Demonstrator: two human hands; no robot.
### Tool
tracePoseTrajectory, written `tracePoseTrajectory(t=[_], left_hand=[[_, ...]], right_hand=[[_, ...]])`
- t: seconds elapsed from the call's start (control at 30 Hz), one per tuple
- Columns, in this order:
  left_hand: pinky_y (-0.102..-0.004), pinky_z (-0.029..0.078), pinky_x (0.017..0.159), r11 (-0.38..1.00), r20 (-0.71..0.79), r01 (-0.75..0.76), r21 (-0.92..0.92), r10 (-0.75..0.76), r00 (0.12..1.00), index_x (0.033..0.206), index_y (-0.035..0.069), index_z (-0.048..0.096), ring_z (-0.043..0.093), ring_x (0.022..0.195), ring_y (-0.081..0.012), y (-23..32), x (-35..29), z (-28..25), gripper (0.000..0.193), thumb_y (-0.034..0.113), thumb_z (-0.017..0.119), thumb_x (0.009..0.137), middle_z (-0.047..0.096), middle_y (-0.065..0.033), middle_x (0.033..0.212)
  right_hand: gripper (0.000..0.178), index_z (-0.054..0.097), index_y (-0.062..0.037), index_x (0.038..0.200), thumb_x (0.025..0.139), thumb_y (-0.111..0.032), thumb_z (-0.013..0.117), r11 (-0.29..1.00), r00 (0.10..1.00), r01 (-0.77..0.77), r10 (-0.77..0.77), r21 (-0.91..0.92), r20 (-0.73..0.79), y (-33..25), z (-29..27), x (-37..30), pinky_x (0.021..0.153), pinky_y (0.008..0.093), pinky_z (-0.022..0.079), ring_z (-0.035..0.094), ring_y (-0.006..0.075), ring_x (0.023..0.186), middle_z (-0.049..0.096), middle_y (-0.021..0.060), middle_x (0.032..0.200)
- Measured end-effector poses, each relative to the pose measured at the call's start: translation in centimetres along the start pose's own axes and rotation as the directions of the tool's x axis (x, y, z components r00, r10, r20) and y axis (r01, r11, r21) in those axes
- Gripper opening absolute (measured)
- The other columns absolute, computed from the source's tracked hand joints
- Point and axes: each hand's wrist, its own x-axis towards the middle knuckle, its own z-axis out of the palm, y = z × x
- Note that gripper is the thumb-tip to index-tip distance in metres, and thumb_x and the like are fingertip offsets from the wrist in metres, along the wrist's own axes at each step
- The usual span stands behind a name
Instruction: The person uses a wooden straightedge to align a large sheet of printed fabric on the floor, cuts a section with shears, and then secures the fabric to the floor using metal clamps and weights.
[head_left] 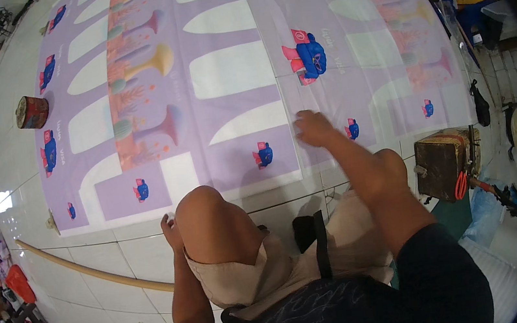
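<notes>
The right hand [313, 128] presses flat, fingers spread, on the purple printed banner [227, 74], apparently smoothing it; the left hand [169, 229] rests on the tiled floor [120, 251], its fingers hidden.

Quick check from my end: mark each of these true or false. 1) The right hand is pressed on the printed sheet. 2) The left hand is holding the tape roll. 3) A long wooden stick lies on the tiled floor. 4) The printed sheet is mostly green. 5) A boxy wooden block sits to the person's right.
1) True: the right hand lies flat on the purple printed sheet, near a seam.
2) False: the left hand is down by the knee on the tiled floor; the tape roll lies far off, at the sheet's left edge.
3) True: the wooden stick lies on the tiles.
4) False: it is mostly purple, with pale shapes.
5) True: the wooden block sits there.
</notes>
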Motion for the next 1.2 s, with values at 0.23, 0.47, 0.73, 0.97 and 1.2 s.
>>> tracePoseTrajectory(t=[0.23, 0.47, 0.73, 0.97, 1.2], left_hand=[[-0.0493, 0.050, 0.092, 0.724, -0.358, 0.394, 0.567, -0.214, 0.909, 0.137, 0.005, 0.050, 0.056, 0.111, -0.0439, -0.4, -12.1, -4.4, 0.064, 0.025, 0.073, 0.081, 0.051, -0.0258, 0.126], [-0.0506, 0.044, 0.099, 0.864, -0.329, 0.110, 0.492, 0.067, 0.942, 0.134, -0.003, 0.050, 0.050, 0.119, -0.0431, -1.1, -10.5, -6.7, 0.060, 0.022, 0.072, 0.085, 0.048, -0.0266, 0.133], [-0.0500, 0.035, 0.111, 0.803, -0.096, -0.241, 0.545, 0.345, 0.934, 0.140, 0.003, 0.048, 0.036, 0.136, -0.0474, 8.5, -0.1, -1.4, 0.071, 0.039, 0.074, 0.085, 0.035, -0.0332, 0.146], [-0.0497, 0.035, 0.112, 0.821, -0.041, -0.225, 0.525, 0.288, 0.957, 0.143, 0.005, 0.044, 0.035, 0.137, -0.0467, 10.3, -0.4, 1.7, 0.078, 0.040, 0.078, 0.082, 0.031, -0.0327, 0.148], [-0.0527, 0.034, 0.111, 0.823, -0.045, -0.256, 0.506, 0.322, 0.946, 0.143, 0.004, 0.042, 0.033, 0.137, -0.0484, 8.9, -0.3, 2.4, 0.081, 0.038, 0.079, 0.080, 0.030, -0.0344, 0.148]], right_hand=[[0.045, 0.064, -0.0056, 0.121, 0.090, -0.038, 0.066, 0.872, 0.878, -0.097, 0.303, 0.480, -0.372, 13.1, -7.9, -10.4, 0.090, 0.0408, 0.052, 0.066, 0.0323, 0.101, 0.068, 0.0187, 0.112], [0.042, 0.064, -0.0053, 0.122, 0.092, -0.035, 0.065, 0.918, 0.894, -0.243, 0.337, 0.313, -0.294, 14.9, -10.0, -12.8, 0.091, 0.0417, 0.051, 0.064, 0.0319, 0.105, 0.067, 0.0159, 0.115], [0.051, 0.053, -0.0131, 0.136, 0.091, -0.035, 0.062, 0.989, 0.961, 0.058, -0.019, 0.132, -0.276, -2.1, -5.2, 5.2, 0.102, 0.0469, 0.045, 0.053, 0.0342, 0.125, 0.054, 0.0145, 0.137], [0.066, 0.039, -0.0201, 0.149, 0.092, -0.048, 0.060, 0.987, 0.910, -0.045, 0.104, 0.154, -0.402, -9.8, -0.7, 9.2, 0.112, 0.0576, 0.032, 0.029, 0.0396, 0.143, 0.031, 0.0174, 0.155], [0.065, 0.036, -0.0227, 0.151, 0.095, -0.047, 0.057, 0.985, 0.936, -0.045, 0.100, 0.167, -0.338, -9.4, -0.8, 9.4, 0.115, 0.0580, 0.026, 0.022, 0.0379, 0.147, 0.027, 0.0145, 0.159]])
